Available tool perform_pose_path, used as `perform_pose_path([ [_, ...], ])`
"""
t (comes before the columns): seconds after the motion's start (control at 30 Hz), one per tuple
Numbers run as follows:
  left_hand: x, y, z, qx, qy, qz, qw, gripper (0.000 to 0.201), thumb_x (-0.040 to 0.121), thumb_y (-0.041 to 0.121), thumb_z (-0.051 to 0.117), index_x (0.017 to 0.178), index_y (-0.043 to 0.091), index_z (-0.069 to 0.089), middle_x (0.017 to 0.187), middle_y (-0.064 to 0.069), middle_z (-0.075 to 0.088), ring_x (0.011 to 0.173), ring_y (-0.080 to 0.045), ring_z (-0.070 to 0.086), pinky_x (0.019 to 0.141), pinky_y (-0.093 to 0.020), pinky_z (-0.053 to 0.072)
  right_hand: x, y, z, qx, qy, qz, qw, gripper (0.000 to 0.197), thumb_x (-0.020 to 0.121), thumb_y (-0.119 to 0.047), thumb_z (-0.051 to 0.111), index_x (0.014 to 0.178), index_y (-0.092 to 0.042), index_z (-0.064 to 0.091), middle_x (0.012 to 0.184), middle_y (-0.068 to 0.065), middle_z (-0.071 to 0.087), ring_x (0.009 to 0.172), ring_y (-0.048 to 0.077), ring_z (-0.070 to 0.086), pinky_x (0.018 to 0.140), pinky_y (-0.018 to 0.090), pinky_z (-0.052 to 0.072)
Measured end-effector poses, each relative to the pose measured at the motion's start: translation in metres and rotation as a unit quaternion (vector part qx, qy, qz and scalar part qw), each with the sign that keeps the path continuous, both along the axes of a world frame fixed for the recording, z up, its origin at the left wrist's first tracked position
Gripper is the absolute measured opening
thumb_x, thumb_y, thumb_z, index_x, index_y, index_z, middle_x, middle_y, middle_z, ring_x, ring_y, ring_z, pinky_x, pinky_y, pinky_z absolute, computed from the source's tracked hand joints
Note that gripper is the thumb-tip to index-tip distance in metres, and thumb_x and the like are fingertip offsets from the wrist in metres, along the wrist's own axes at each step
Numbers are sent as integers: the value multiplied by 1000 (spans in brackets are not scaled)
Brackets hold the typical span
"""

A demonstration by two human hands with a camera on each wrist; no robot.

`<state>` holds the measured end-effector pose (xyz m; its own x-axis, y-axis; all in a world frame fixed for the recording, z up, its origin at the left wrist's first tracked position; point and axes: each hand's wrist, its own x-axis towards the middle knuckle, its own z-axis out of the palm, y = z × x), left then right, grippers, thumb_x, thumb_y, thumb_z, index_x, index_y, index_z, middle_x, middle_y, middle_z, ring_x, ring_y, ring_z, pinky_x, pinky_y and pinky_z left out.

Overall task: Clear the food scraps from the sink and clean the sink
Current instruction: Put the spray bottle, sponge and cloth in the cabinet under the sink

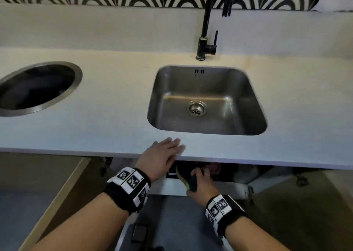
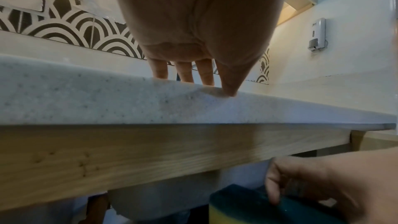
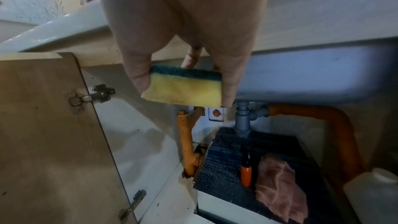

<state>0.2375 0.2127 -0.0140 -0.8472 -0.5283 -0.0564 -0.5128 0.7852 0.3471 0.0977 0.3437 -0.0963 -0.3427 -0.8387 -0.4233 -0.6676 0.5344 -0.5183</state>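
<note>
Before you runs a pale speckled countertop (image 1: 114,102) with a thick front edge and a wooden rail beneath it. A rectangular steel sink (image 1: 207,100) is set into it, drain at the centre. A black faucet (image 1: 205,31) stands on the countertop just behind the sink. To the left, well apart from the sink, a round steel-rimmed opening (image 1: 36,87) is set in the surface. Your left hand (image 1: 162,155) lies flat on the front edge, fingers straight.

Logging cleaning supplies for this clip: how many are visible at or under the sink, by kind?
Sponge, yellow with green scrub side, held by the right hand: 1
Pink cloth in the cabinet: 1
Orange-and-black bottle: 1
White jug: 1
Total: 4
</note>
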Motion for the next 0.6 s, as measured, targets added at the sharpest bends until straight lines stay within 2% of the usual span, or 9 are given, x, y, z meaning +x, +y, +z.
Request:
perform_pose_path([
  [0.1,-1,0,-10,-37,10,-1,999,53,90,42,24,136,31,48,148,7,40,137,-20,39,103,-48,39,-9,-20,-21,12,15,24,1000,60,71,-28,69,122,-17,39,130,11,31,104,34,56,88,32,48],
  [0.2,-2,1,-21,-76,29,23,996,51,92,47,23,137,36,45,149,12,39,138,-15,37,106,-45,34,-19,-34,-43,37,56,62,996,64,76,-33,68,128,-14,36,133,15,32,112,35,52,91,33,44],
  [0.33,0,12,-36,-143,80,47,985,42,95,40,34,133,34,51,142,10,48,132,-17,46,105,-44,36,-30,-46,-80,18,82,90,992,69,74,-35,69,131,-15,37,135,15,34,118,33,46,97,33,43],
  [0.43,5,16,-57,-238,160,52,957,38,95,30,41,131,30,53,140,6,50,131,-19,47,109,-46,29,-31,-54,-110,-3,134,150,980,71,73,-41,65,134,-17,35,138,12,35,123,33,38,99,36,40],
  [0.47,7,17,-65,-269,190,56,943,38,96,26,41,132,29,50,141,5,49,132,-18,45,111,-47,26,-30,-58,-120,-9,163,159,974,75,70,-43,69,132,-14,37,134,12,39,122,35,41,94,38,44],
  [0.53,11,18,-82,-333,227,73,912,39,97,22,41,135,28,44,144,4,45,134,-17,41,112,-48,23,-30,-67,-136,-18,205,168,964,88,51,-52,78,121,-9,45,120,15,48,109,39,57,79,41,53],
  [0.57,12,17,-90,-366,236,80,897,43,95,19,45,137,27,42,145,4,42,135,-17,40,112,-50,21,-29,-72,-152,-18,232,185,955,91,55,-56,74,126,-7,44,124,18,46,114,39,56,86,42,52],
  [0.6,15,14,-98,-394,243,85,883,49,92,17,51,138,26,41,147,4,40,136,-19,38,112,-52,20,-28,-76,-165,-4,219,201,955,85,72,-56,61,137,-8,36,138,19,37,127,39,44,102,48,41],
])
